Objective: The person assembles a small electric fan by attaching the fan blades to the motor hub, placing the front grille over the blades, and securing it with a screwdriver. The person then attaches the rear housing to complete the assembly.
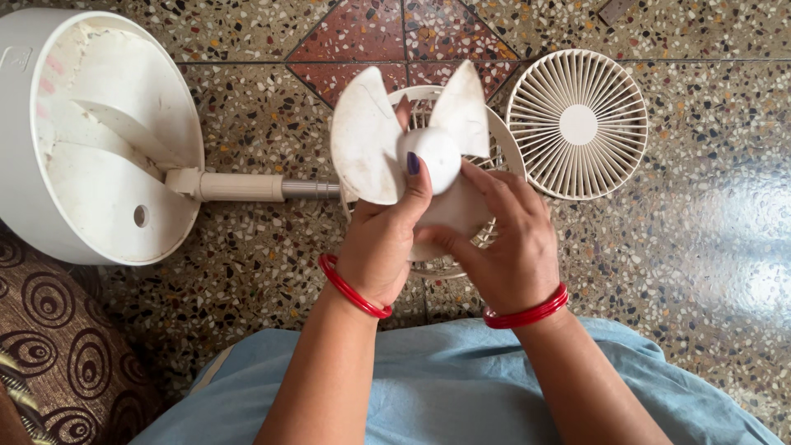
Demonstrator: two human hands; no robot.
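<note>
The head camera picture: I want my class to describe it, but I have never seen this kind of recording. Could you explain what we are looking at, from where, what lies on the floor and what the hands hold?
One camera sits on a person's head and looks down, so the two bare arms entering from below are that person's own. There is no machine here, only hands. The left hand and the right hand, each with red bangles at the wrist, hold a dusty white plastic fan blade set between them; the left thumb rests on its round hub. On the speckled stone floor lie a round white fan base with a short pole, a white slatted round fan grille, and another white grille, mostly hidden behind the blades. A brown patterned cloth lies at lower left.
</note>
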